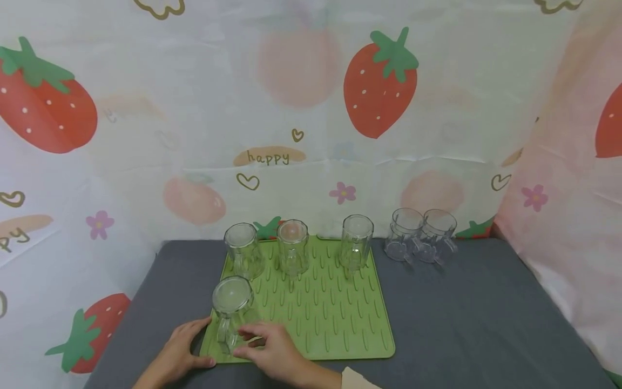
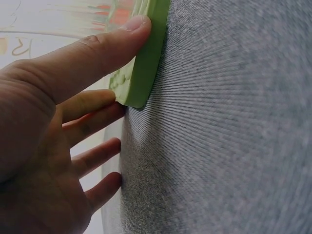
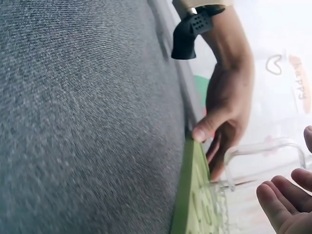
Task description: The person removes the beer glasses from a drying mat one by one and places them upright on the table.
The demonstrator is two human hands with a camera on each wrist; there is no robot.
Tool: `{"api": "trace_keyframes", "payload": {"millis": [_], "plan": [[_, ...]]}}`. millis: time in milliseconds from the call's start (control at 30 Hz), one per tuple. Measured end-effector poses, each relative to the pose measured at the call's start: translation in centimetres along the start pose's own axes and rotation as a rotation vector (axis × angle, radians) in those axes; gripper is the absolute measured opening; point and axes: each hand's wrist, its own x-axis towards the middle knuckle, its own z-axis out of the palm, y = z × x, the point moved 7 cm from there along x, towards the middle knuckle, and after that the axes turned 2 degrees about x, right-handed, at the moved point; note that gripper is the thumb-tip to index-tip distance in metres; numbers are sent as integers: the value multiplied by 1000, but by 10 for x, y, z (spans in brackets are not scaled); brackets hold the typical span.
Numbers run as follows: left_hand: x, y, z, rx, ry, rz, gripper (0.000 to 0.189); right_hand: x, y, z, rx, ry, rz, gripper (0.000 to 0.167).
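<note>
My left hand [image 1: 180, 347]: spread, touching a rectangular green rubbery mat [image 1: 340, 324]. My right hand [image 1: 274, 348]: parted (fingers slightly bent), beside a clear handled glass mug [image 1: 233, 297].

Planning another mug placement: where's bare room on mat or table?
Mat: centre to right edge, in front of the three back mugs. Table: right of the mat, in front of the two cups. Crowded: mat's front-left corner, with the front mug, left hand and right hand; also between the left two back mugs.
</note>
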Motion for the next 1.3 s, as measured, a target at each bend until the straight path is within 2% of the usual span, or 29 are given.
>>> {"api": "trace_keyframes", "payload": {"millis": [200,467,700,900,1300], "plan": [[-1,0,0,1,8,4,94,2,3,10,-60,-18,-36,37],[-2,0,-1,1,22,16,94,5,8,18,-51,-34,-52,36],[-1,-1,0,-11,3,3,95,9,11,22,9,-33,-52,34],[0,-1,1,-15,-14,-12,96,12,9,27,55,-71,-67,30],[0,-3,2,-26,3,3,95,16,14,33,-4,-55,-116,28]]}}
